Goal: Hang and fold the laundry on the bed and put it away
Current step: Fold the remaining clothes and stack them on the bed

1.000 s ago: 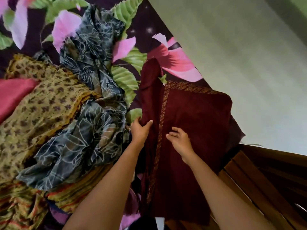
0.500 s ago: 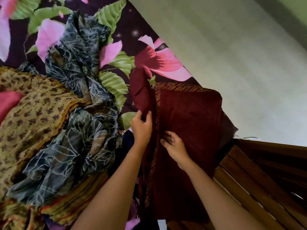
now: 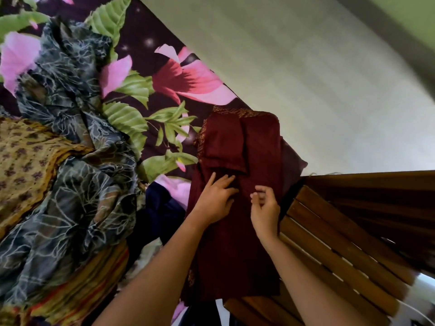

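Maroon kurta (image 3: pixel 235 243) lies flat on the floral bedsheet (image 3: pixel 141 55), sleeve (image 3: pixel 223 147) folded in across the body. Left hand (image 3: pixel 215 201) is flat with straight fingers, pressing the cloth, likely to pin that fold. Right hand (image 3: pixel 264 212) sits curled just beside it; can't tell if it pinches fabric. Kurta's right edge runs along the wooden slats (image 3: pixel 341 231). Unfolded pile (image 3: pixel 70 184) crowds the left; free sheet only beyond the collar
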`<state>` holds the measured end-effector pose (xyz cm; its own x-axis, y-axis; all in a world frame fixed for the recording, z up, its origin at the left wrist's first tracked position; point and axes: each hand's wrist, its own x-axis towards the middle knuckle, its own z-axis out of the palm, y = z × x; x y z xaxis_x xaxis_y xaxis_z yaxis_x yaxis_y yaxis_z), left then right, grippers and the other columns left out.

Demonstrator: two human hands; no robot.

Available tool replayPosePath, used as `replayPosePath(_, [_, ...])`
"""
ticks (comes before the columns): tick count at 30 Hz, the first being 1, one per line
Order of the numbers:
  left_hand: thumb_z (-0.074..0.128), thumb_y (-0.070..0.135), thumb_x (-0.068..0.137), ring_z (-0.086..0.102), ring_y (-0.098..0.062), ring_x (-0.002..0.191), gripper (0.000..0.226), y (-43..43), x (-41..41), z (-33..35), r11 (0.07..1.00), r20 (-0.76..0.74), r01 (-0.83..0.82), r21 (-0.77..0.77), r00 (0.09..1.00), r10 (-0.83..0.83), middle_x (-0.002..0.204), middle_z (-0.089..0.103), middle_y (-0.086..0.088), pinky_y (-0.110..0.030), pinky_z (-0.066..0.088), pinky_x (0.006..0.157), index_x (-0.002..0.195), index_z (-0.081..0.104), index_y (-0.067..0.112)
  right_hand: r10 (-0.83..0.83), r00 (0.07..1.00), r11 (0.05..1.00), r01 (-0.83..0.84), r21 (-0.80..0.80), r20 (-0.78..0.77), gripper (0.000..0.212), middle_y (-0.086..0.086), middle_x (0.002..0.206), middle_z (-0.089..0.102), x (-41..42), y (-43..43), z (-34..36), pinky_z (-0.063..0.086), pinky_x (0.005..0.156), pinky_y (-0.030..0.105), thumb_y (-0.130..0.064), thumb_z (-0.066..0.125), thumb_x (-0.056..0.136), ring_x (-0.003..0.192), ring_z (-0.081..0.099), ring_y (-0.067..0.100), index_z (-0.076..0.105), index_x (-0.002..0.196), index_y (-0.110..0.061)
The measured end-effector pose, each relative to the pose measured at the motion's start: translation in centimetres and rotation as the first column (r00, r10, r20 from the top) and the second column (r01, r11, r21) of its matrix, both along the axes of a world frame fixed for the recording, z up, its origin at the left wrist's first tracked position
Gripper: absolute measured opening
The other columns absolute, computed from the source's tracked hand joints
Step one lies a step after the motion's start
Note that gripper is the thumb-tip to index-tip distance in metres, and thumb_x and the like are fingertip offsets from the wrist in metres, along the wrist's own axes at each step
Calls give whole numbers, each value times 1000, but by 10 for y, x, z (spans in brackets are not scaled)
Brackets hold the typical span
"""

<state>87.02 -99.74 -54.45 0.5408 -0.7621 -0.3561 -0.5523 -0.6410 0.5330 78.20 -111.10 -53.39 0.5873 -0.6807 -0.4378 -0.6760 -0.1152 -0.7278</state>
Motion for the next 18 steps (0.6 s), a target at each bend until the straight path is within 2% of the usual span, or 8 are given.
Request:
replayPosePath(2, [61,9,80,59,-35,103,22,1,0,2,938,32,-281,-202,955,293,112,63,-16,-48,46,93,100,70,5,144,989,986,-139,-92,46,17,4,92,63,15,-1,2,44,70,11,-6,53,92,82,59,16,60,108,-7])
replayPosePath(6, [58,8,87,58,-24,87,17,-5,12,13,649,-113,-740,-178,671,733,94,65,-14,-27,43,82,96,69,0,314,945,940,-298,-166,85,19,0,91,56,46,0,3,48,75,24,-6,54,92,82,56,15,60,110,-4])
replayPosePath(8, [58,21,90,61,-19,91,29,-16,22,19,325,-377,-945,-38,315,871,100,67,-11,-30,48,87,110,64,1,308,948,944,-294,-148,82,19,0,92,56,55,0,2,46,75,22,-7,54,92,83,56,13,60,111,-5])
replayPosePath(10, [64,29,87,61,-22,99,46,-27,37,24,-80,-634,-976,203,-193,749,108,61,-5,-34,50,90,124,50,6,243,967,966,-235,-107,71,20,1,92,58,57,-1,0,44,75,20,-9,53,93,84,56,12,59,112,-6])
replayPosePath(12, [69,28,84,60,-22,96,50,-37,51,20,-258,-665,-914,314,-405,628,106,56,-2,-33,53,84,125,47,9,184,981,981,-180,-72,57,20,0,93,59,52,-2,-2,44,76,21,-10,53,94,86,56,13,59,113,-7])
replayPosePath(14, [68,23,84,61,-22,99,36,-45,60,19,-162,-568,-979,124,-204,798,107,62,-5,-35,50,91,115,58,6,167,984,984,-164,-67,55,20,-1,92,59,43,-3,-3,45,76,18,-9,53,94,84,56,11,58,113,-7])
replayPosePath(16, [62,15,88,59,-17,103,27,-50,60,23,135,-438,-977,-163,194,878,108,65,-6,-24,43,95,112,63,3,156,985,984,-150,-92,68,21,-2,92,59,31,-5,-5,42,72,7,-8,52,94,82,55,8,58,115,-6])
replayPosePath(18, [62,13,89,57,-7,102,30,-55,57,28,479,-449,-801,-359,598,664,109,64,-1,-17,42,92,117,62,3,100,987,989,-84,-122,127,22,1,95,59,20,-8,-6,40,71,3,-5,51,94,82,55,7,56,116,-6])
